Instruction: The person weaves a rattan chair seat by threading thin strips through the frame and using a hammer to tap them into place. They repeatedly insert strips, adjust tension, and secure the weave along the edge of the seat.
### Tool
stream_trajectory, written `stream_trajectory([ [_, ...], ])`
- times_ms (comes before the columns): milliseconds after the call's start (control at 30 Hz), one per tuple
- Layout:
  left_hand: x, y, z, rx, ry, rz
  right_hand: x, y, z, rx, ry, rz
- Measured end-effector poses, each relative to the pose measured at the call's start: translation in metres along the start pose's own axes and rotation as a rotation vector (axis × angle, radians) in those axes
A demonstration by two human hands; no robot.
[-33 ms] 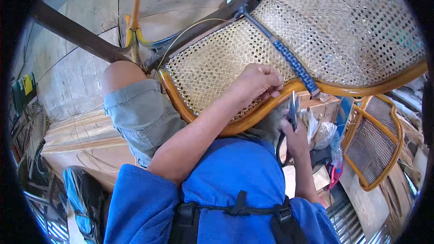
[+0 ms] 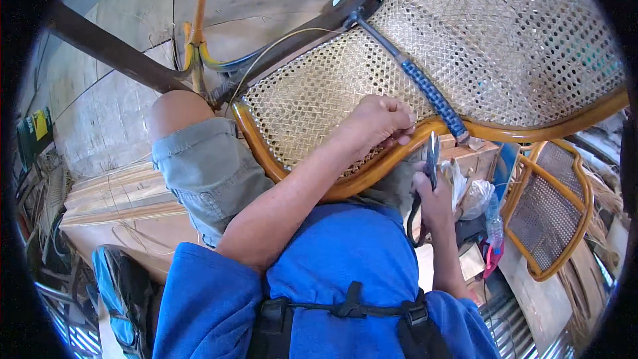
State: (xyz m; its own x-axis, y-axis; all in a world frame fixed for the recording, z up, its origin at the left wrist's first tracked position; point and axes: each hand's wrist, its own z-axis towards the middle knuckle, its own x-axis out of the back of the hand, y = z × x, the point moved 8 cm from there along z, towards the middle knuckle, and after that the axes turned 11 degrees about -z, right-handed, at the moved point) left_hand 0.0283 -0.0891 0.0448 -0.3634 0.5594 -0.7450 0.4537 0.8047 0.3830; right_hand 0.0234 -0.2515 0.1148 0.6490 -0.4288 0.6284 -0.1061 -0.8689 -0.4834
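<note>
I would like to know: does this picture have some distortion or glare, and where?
Head view: fisheye distortion, with black corners; head view: bright glint on the scissors near the tip; head view: pale sheen on the woven cane.

two hands (image 2: 380,121) (image 2: 436,205), one pair of scissors (image 2: 434,156), two cane-woven frames (image 2: 355,185) (image 2: 550,206), one clear bottle (image 2: 495,229), one bare knee (image 2: 179,116)

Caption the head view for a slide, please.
Left hand at woven tan cane panel; right hand holding black-handled scissors.

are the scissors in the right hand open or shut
Shut or nearly so: the scissors taper to one narrow blade shape with no clear gap.
</note>
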Motion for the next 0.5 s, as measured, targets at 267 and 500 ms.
stream_trajectory([
  [267, -0.011, 0.003, -0.002, 0.012, -0.049, 0.287, 0.003, -0.034, 0.014, 0.046, 0.035, -0.281],
  [500, -0.013, 0.001, -0.002, 0.015, -0.136, 0.345, 0.001, -0.037, 0.017, 0.142, 0.063, -0.334],
])
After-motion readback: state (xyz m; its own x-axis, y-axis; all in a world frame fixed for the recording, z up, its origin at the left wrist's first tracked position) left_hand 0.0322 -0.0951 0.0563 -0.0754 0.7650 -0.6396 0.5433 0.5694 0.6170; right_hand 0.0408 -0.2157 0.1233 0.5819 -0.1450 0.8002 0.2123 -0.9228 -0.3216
